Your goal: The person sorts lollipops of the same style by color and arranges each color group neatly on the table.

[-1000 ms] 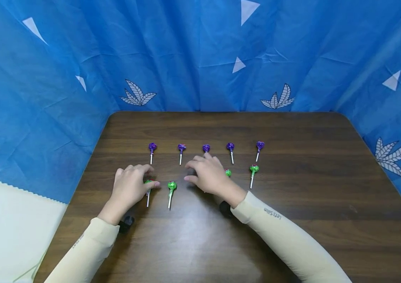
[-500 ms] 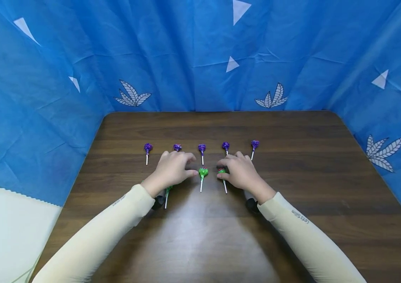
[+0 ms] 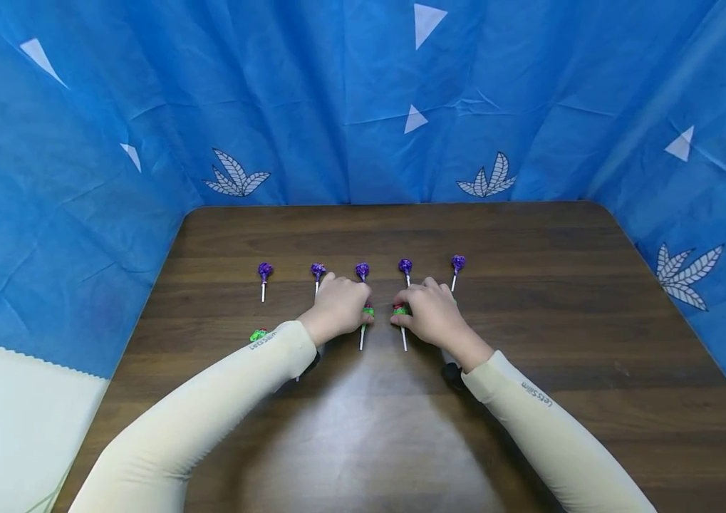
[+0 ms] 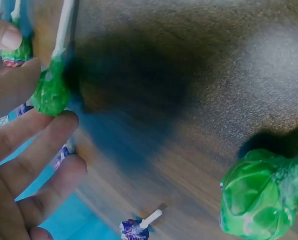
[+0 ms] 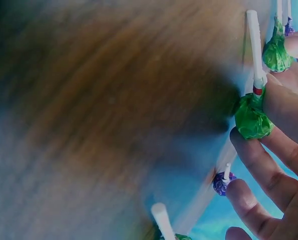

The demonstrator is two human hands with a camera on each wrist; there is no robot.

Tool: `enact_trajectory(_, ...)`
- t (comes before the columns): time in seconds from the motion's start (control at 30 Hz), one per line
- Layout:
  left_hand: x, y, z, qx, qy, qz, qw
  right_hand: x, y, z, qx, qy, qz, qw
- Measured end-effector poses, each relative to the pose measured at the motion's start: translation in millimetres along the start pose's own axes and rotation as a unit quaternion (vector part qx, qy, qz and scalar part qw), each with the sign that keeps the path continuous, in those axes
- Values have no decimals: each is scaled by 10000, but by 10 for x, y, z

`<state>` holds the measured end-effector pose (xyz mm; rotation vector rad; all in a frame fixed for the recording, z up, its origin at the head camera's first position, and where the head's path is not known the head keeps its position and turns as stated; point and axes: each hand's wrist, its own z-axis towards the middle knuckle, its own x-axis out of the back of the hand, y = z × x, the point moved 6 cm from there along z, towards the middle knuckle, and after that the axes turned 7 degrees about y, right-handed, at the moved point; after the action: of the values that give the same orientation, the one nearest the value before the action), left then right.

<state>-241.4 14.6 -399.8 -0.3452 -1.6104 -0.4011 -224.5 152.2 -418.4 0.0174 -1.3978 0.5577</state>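
Observation:
My left hand [image 3: 339,305] pinches the wrapped head of a green lollipop [image 4: 52,92] between thumb and fingers. My right hand [image 3: 433,313] holds the neighbouring green lollipop [image 5: 253,117] the same way, its white stick [image 3: 404,339] pointing towards me. Both lollipops are at the middle of the table, a short gap apart. Beyond the hands runs a row of purple lollipops, among them one at the left end [image 3: 265,271] and one at the right end [image 3: 458,263]. The left sleeve partly covers another green lollipop [image 3: 258,335].
The brown wooden table [image 3: 529,399] stretches out on both sides of the arms. A blue curtain [image 3: 311,107] hangs behind its far edge. White cloth [image 3: 16,420] lies at the left. Another green lollipop [image 4: 259,195] is close to the left wrist camera.
My left hand has moved right from the leftmost green lollipop to the middle one and now pinches it. My right hand has shifted right onto the neighbouring one. The head view has turned slightly.

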Motion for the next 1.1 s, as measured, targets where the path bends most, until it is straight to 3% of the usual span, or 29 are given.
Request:
enact_trajectory(0.3,5,-39,-14,27,97,-215,9997,-30,14,3,-117,-9,26,9999)
enact_trajectory(0.53,102,-79,-212,99,278,-1109,9934,-44,12,12,-160,-43,69,9998)
enact_trajectory(0.67,67,-64,-315,85,359,-1532,9875,-34,30,6,-212,-41,77,9997)
enact_trajectory(0.9,-85,-49,-413,-26,381,-1648,9856,-37,61,-1,-254,-37,192,9995)
enact_trajectory(1.1,-131,-46,-459,-96,561,-1541,9864,-39,92,-10,-236,-23,370,9990)
